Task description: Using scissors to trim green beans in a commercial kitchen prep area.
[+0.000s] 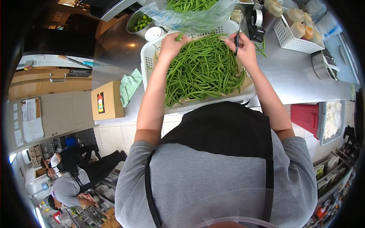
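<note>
A heap of green beans [202, 68] fills a white perforated plastic basket [148, 68] lined with brown paper [242, 88]. At the basket's far left, my left hand [173, 45] pinches a green bean or a few [179, 36] between thumb and fingers. Black-handled scissors [237, 42] are in my right hand [244, 48] over the far right corner, blades pointing away from me. Whether the blades are apart is hard to tell. Just beyond my hands lies a clear plastic bag [196, 21] with more green beans [192, 5] in it.
Left on the steel counter are a bowl of limes [142, 23], a green cloth [130, 87] and a cardboard box [109, 99]. Rightward stand a tape dispenser [257, 27], a white basket of squeeze bottles [296, 38] and a metal pot [323, 64]. Other people [71, 182] work behind.
</note>
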Tool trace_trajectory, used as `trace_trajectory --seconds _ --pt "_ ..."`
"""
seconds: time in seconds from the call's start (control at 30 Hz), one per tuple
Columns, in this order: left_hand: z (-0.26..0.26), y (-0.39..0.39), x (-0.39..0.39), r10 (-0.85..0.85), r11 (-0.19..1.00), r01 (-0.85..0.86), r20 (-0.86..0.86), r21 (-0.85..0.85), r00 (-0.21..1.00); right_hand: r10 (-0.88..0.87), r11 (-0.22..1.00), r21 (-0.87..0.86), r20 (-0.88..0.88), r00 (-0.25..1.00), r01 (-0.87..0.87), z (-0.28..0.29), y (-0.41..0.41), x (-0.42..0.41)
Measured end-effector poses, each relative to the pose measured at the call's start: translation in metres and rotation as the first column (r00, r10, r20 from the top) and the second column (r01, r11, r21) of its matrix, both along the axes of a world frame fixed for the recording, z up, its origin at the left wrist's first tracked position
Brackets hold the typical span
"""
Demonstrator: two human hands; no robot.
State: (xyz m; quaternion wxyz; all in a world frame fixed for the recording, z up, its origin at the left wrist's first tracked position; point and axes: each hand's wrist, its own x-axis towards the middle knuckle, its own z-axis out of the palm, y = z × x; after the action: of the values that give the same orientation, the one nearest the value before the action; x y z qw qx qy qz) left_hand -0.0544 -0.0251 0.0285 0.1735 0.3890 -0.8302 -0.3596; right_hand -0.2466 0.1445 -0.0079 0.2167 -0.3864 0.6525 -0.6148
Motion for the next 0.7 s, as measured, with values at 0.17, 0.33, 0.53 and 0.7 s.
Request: trace_trajectory --seconds 0.17,0.33,0.53,0.7 --pt "-0.023 0.008 -0.035 -0.009 0.973 0.080 0.305 -0.218 0.952 0.006 1.000 0.007 -0.024 1.000 -0.006 -0.002 -0.002 0.002" --pt "-0.044 0.007 -0.051 0.097 0.945 0.111 0.587 -0.308 0.804 0.018 0.999 0.037 -0.064 0.998 -0.016 0.003 0.000 0.006" --pt "0.007 -0.004 -0.024 -0.244 0.969 0.220 0.290 0.114 0.925 0.003 1.000 0.017 -0.057 0.998 -0.002 -0.002 -0.001 0.002" --pt "0.036 -0.003 -0.003 -0.286 0.894 0.243 0.061 0.377 0.956 0.007 0.998 0.064 -0.085 0.996 -0.001 0.001 0.000 0.002"
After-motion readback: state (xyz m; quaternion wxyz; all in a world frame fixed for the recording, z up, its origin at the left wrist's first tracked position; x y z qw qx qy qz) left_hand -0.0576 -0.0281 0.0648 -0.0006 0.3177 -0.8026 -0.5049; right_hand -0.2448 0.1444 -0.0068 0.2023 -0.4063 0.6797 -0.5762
